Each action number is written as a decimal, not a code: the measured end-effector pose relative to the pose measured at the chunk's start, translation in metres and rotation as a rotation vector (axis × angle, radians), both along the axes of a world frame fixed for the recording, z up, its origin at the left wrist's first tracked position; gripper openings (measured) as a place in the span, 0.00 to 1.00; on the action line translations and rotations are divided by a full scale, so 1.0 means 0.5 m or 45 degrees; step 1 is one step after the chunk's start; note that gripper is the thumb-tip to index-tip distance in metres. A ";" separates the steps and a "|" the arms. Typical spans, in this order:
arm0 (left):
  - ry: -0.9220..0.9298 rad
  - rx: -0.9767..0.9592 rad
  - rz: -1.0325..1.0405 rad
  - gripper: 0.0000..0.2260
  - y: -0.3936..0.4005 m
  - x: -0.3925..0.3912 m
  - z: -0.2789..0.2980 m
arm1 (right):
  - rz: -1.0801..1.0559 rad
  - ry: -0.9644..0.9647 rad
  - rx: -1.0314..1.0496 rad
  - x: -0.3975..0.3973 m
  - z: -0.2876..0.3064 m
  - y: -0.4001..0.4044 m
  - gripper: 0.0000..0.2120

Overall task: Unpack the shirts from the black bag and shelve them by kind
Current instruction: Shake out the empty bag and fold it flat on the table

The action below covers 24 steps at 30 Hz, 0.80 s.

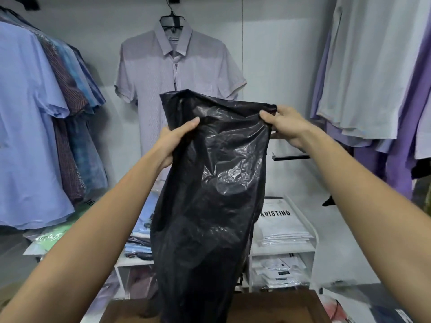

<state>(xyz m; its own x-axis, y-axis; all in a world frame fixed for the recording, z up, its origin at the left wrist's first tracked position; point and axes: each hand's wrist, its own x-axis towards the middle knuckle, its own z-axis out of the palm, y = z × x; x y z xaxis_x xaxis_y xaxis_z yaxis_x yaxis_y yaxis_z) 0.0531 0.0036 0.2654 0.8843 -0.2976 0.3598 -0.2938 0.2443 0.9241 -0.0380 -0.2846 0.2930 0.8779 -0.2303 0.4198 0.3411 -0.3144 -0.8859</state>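
Observation:
A black plastic bag (210,194) hangs upright in front of me, held up by its top edge. My left hand (173,141) grips the bag's left side near the top, thumb across the front. My right hand (283,124) pinches the top right corner. The bag sags limp and reaches down to a brown surface (279,308) at the bottom of the view. What is inside the bag is hidden. Behind it stands a white shelf unit (312,243) with stacks of folded white shirts in clear wrap (282,227) on the right and folded blue shirts (140,241) on the left.
A pale short-sleeved shirt (177,73) hangs on the back wall. Blue and patterned shirts (35,127) hang on a rail at left, white and purple shirts (377,78) at right. More wrapped shirts (49,238) lie at lower left.

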 end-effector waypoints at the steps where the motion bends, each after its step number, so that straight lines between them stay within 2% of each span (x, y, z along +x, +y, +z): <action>1: -0.020 -0.058 0.012 0.19 0.003 0.003 0.014 | -0.053 -0.125 0.078 0.005 0.012 0.009 0.06; 3: -0.020 -0.071 0.069 0.17 0.013 0.020 0.034 | -0.234 -0.318 0.195 0.021 0.026 0.015 0.08; 4: -0.003 0.033 0.117 0.17 0.018 0.030 0.035 | -0.296 -0.301 0.090 0.029 0.020 0.021 0.11; 6: 0.086 0.435 0.214 0.20 0.035 0.049 0.018 | -0.354 0.066 -0.457 0.046 -0.019 0.026 0.15; 7: 0.129 0.554 0.232 0.21 0.044 0.052 0.012 | -0.427 0.156 -0.634 0.058 -0.033 0.012 0.17; 8: 0.149 0.523 0.203 0.21 0.050 0.059 0.011 | -0.454 0.165 -0.628 0.059 -0.031 0.004 0.17; 10: 0.069 0.198 0.132 0.19 0.062 0.069 0.028 | -0.375 -0.107 -0.293 0.050 -0.002 -0.002 0.16; 11: 0.000 0.112 0.156 0.17 0.066 0.070 0.040 | -0.368 -0.196 -0.158 0.054 0.010 -0.006 0.15; 12: -0.064 0.149 0.160 0.14 0.069 0.067 0.049 | -0.324 -0.227 -0.125 0.058 0.013 -0.006 0.15; 13: -0.090 0.311 0.159 0.12 0.072 0.067 0.048 | -0.320 -0.131 -0.217 0.058 0.007 -0.001 0.15; 15: -0.027 0.815 0.155 0.09 0.076 0.057 0.023 | -0.367 0.238 -0.748 0.067 -0.045 -0.003 0.14; 16: 0.004 0.927 0.162 0.08 0.079 0.054 0.013 | -0.414 0.276 -0.884 0.065 -0.057 -0.005 0.14; 17: 0.023 0.852 0.164 0.08 0.083 0.056 0.008 | -0.395 0.243 -0.832 0.065 -0.059 -0.010 0.14; 18: 0.048 0.660 0.139 0.08 0.088 0.057 0.007 | -0.323 0.109 -0.647 0.061 -0.054 -0.011 0.15; 19: 0.061 0.507 0.079 0.09 0.090 0.054 0.011 | -0.266 -0.044 -0.356 0.062 -0.045 -0.012 0.14; 20: 0.060 0.495 0.051 0.11 0.090 0.056 0.014 | -0.217 -0.145 -0.182 0.056 -0.042 -0.006 0.13; 21: 0.069 0.612 0.067 0.11 0.088 0.054 0.016 | -0.211 -0.147 -0.138 0.060 -0.047 -0.001 0.11; 23: 0.075 0.917 0.294 0.16 0.073 0.058 0.012 | -0.243 0.026 -0.436 0.064 -0.081 0.021 0.09; 24: 0.030 0.953 0.478 0.24 0.063 0.056 0.015 | -0.250 0.069 -0.571 0.067 -0.098 0.031 0.08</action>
<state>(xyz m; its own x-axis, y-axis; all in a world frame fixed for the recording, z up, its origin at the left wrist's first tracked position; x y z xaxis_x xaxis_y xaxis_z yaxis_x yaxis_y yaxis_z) 0.0809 0.0353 0.2729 0.9772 -0.1344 0.1644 -0.2115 -0.5464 0.8104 -0.0044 -0.2692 0.2439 0.8594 -0.2009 0.4702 0.1939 -0.7228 -0.6633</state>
